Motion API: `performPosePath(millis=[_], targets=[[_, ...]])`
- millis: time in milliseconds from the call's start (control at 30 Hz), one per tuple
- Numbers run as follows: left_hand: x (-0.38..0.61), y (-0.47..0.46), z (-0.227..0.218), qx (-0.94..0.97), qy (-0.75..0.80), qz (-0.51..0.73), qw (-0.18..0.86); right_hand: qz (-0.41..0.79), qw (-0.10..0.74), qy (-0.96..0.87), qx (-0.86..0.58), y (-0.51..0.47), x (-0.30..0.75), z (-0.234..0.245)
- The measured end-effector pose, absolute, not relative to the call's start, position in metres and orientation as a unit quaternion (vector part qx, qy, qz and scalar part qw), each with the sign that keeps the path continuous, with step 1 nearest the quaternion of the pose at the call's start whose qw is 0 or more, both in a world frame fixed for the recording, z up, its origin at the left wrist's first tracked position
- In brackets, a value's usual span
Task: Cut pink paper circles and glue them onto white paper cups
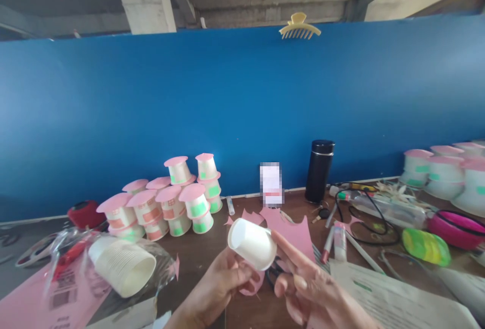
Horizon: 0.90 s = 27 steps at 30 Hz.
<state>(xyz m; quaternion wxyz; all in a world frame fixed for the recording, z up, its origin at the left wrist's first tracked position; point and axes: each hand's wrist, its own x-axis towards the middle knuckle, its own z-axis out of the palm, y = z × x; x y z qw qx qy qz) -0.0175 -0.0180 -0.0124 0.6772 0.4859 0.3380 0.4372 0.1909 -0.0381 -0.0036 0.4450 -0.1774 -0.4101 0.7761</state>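
A plain white paper cup (253,244) is tilted above the table, and my left hand (223,281) grips it from below on the left side. The index finger of my right hand (314,283) stretches out against the cup's right end; the other fingers are bent and apart from it. Just under the hands lies a small pink paper piece (253,288), partly hidden. Dark scissor-like handles (273,272) show between the hands. Behind them is a pink paper sheet (293,235) with curved cut-outs.
Stacked cups with pink paper discs (195,207) stand back left; more cups (445,177) stand far right. A bagged stack of paper cups (125,266) lies left. A black flask (320,172), glue stick (340,242), cable and pink pouch (454,229) are right. A blue partition (235,96) rises behind.
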Motion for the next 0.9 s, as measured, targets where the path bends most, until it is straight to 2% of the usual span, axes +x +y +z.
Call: performPosePath(millis=[133,367,433,500,567,667,767,900], targets=[[-0.018,-0.013,-0.016,0.407,0.278,0.484,0.723,0.762,0.463,-0.408,-0.195,-0.037,0.191,-0.007],[-0.019,-0.008,-0.021,0.25,0.229,0.556,0.759,0.721,0.448,-0.466,-0.248,-0.03,0.204,-0.002],[-0.023,-0.005,-0.023,0.219,0.228,0.579,0.751,0.65,0.472,-0.498,-0.326,-0.027,0.213,0.003],[-0.027,-0.001,-0.026,0.202,0.236,0.606,0.733,0.52,0.49,-0.546,-0.437,-0.022,0.224,0.007],[-0.033,0.005,-0.03,0.188,0.245,0.633,0.71,0.366,0.471,-0.619,-0.511,-0.015,0.235,0.007],[-0.04,0.012,-0.036,0.168,0.251,0.662,0.686,0.197,0.386,-0.709,-0.556,-0.006,0.248,-0.003],[-0.044,0.017,-0.04,0.165,0.256,0.671,0.677,0.137,0.323,-0.749,-0.562,-0.003,0.251,-0.015],[-0.049,0.022,-0.046,0.173,0.265,0.669,0.672,0.111,0.306,-0.771,-0.547,-0.007,0.238,-0.025]])
